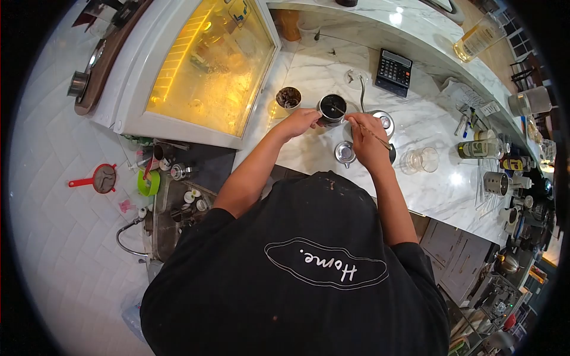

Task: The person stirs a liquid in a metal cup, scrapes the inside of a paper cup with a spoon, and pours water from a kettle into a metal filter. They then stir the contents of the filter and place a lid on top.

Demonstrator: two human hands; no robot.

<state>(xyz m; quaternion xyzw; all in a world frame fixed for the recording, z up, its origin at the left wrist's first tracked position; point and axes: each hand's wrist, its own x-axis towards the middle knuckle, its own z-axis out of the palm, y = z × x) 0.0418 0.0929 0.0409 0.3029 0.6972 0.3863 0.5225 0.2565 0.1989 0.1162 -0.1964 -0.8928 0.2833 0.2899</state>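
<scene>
My left hand grips the side of a metal cup that has dark contents inside. In my right hand is a long thin spoon, its far end dipping into that cup. To the left of the cup stands a paper cup filled with dark, crumbly stuff. A gooseneck kettle is close beyond my right hand, partly hidden by it. Just below the metal cup sits a small metal pitcher-like vessel. Clear glass vessels stand right of my right hand.
A lit glass-door fridge borders the marble counter on the left. A calculator lies at the back. Bottles and a metal straw holder line the right. A sink is at lower left.
</scene>
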